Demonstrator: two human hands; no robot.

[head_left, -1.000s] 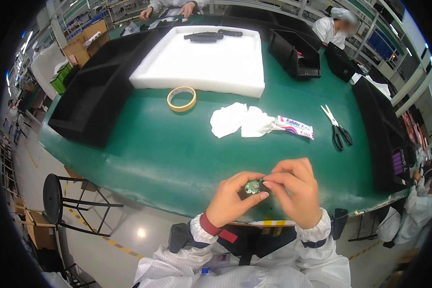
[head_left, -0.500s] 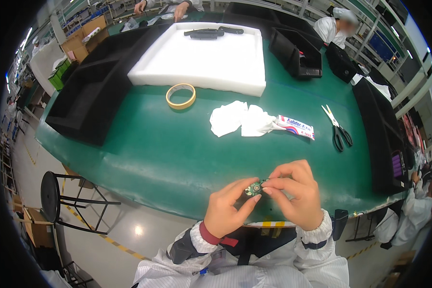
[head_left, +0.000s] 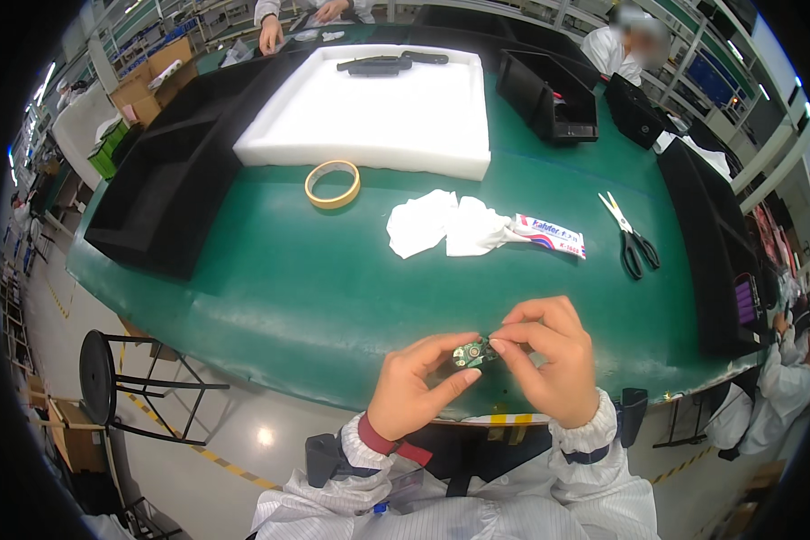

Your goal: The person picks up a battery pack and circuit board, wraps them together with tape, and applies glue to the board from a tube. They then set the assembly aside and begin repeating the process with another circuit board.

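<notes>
Over the near edge of the green table, my two hands meet around a small green circuit board (head_left: 471, 354) with a round part in its middle. My left hand (head_left: 409, 382) holds the board from the left, its index finger along the top edge and its thumb just below. From the right, my right hand (head_left: 553, 360) pinches the board's right end between thumb and fingertips. Whether those fingertips also grip a tiny part there is too small to tell.
Beyond my hands lie a white cloth (head_left: 423, 225), a glue tube (head_left: 552, 236), scissors (head_left: 633, 238) and a tape roll (head_left: 333, 185). Farther back is a white foam tray (head_left: 360, 117) with black parts. Black bins (head_left: 157, 198) flank the table; co-workers sit beyond.
My left thumb has slid a little down and left against the board. The board has shifted slightly left with both hands. At the far side, a co-worker's hand has moved.
</notes>
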